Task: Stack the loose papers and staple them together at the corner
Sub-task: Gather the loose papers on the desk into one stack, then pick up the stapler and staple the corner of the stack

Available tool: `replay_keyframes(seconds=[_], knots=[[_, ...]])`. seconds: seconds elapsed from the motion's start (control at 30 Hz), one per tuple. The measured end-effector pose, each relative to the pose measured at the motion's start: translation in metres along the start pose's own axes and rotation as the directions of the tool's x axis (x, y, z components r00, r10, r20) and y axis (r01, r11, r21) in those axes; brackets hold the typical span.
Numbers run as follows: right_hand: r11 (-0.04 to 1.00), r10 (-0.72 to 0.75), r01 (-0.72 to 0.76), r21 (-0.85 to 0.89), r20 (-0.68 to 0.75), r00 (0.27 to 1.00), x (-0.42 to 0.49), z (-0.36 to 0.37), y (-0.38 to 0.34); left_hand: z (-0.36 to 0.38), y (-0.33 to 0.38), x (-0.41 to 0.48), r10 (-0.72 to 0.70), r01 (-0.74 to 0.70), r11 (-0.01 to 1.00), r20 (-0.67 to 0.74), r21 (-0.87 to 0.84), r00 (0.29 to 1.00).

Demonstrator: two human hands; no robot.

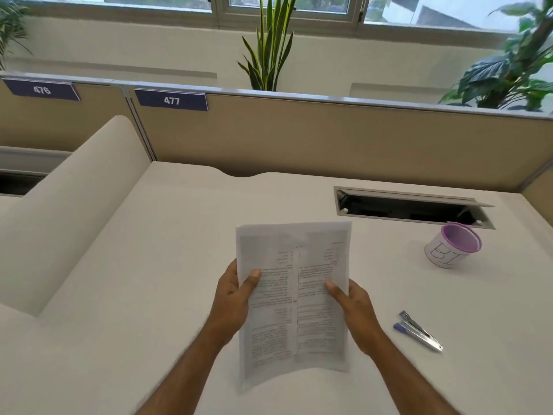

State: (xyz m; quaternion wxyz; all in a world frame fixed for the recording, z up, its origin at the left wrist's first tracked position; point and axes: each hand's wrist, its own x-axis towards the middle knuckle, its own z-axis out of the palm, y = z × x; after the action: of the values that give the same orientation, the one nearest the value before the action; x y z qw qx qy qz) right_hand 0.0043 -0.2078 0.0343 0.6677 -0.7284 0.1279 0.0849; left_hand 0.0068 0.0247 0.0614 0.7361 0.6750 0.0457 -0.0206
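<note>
A stack of printed white papers (294, 298) is held upright above the white desk (149, 295), its lower edge near the desk surface. My left hand (235, 295) grips the stack's left edge with the thumb on the front page. My right hand (354, 310) grips the right edge the same way. The sheets' edges look nearly aligned, slightly blurred. A small blue and silver stapler (419, 330) lies flat on the desk to the right of my right hand, apart from it.
A white cup with a purple rim (453, 245), marked with letters, stands at the back right. Behind it is an open cable hatch (413, 208) in the desk. A beige partition (329, 136) closes the back, and a raised white divider (77, 205) runs along the left.
</note>
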Motion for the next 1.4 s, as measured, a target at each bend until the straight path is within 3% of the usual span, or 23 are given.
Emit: replay_keyframes(seconds=[0.17, 0.33, 0.57, 0.87, 0.93, 1.0, 1.07, 1.1, 1.13, 1.2, 1.23, 1.3, 1.4], knots=[[0.961, -0.268, 0.276, 0.028, -0.160, 0.950, -0.013, -0.006, -0.042, 0.025, 0.041, 0.005, 0.259, -0.256, 0.964, -0.026, 0.071, 0.966], [0.887, -0.452, 0.462, -0.022, -0.249, 0.857, -0.024, -0.006, -0.045, 0.037, 0.042, 0.001, 0.376, -0.374, 0.921, -0.004, 0.114, 0.926], [0.923, -0.377, 0.383, -0.046, -0.314, 0.871, -0.032, 0.000, 0.012, 0.049, -0.005, -0.013, 0.310, -0.283, 0.943, -0.153, 0.175, 0.938], [0.906, -0.419, 0.412, -0.093, -0.316, 0.851, -0.046, -0.011, 0.003, 0.048, 0.010, -0.011, 0.336, -0.287, 0.914, -0.138, 0.285, 0.932], [0.838, -0.544, 0.496, -0.225, -0.410, 0.733, -0.052, -0.024, -0.033, 0.042, 0.020, -0.010, 0.366, -0.326, 0.881, -0.057, 0.343, 0.929], [0.686, -0.726, 0.591, -0.425, -0.457, 0.514, -0.060, -0.037, -0.085, 0.040, 0.028, -0.010, 0.370, -0.347, 0.849, 0.020, 0.398, 0.929], [0.500, -0.864, 0.621, -0.603, -0.302, 0.402, -0.072, -0.046, -0.139, 0.043, 0.039, -0.014, 0.376, -0.374, 0.818, 0.086, 0.437, 0.923], [0.444, -0.879, 0.626, -0.641, -0.177, 0.443, -0.077, -0.043, -0.162, 0.042, 0.043, -0.016, 0.374, -0.381, 0.808, 0.108, 0.449, 0.921], [0.442, -0.833, 0.608, -0.659, -0.050, 0.551, -0.079, -0.039, -0.180, 0.043, 0.048, -0.018, 0.369, -0.386, 0.802, 0.130, 0.456, 0.920], [0.537, -0.565, 0.500, -0.680, 0.151, 0.812, -0.076, -0.029, -0.199, 0.041, 0.055, -0.022, 0.347, -0.401, 0.785, 0.201, 0.473, 0.916], [0.556, -0.442, 0.444, -0.703, 0.202, 0.874, -0.073, -0.025, -0.202, 0.041, 0.059, -0.023, 0.332, -0.411, 0.774, 0.244, 0.481, 0.911], [0.550, -0.322, 0.406, -0.730, 0.263, 0.910, -0.066, -0.021, -0.204, 0.041, 0.066, -0.027, 0.308, -0.431, 0.754, 0.314, 0.496, 0.898], [0.679, -0.292, 0.410, -0.609, 0.289, 0.912, -0.060, -0.024, -0.204, 0.042, 0.077, -0.032, 0.269, -0.426, 0.748, 0.353, 0.510, 0.896]])
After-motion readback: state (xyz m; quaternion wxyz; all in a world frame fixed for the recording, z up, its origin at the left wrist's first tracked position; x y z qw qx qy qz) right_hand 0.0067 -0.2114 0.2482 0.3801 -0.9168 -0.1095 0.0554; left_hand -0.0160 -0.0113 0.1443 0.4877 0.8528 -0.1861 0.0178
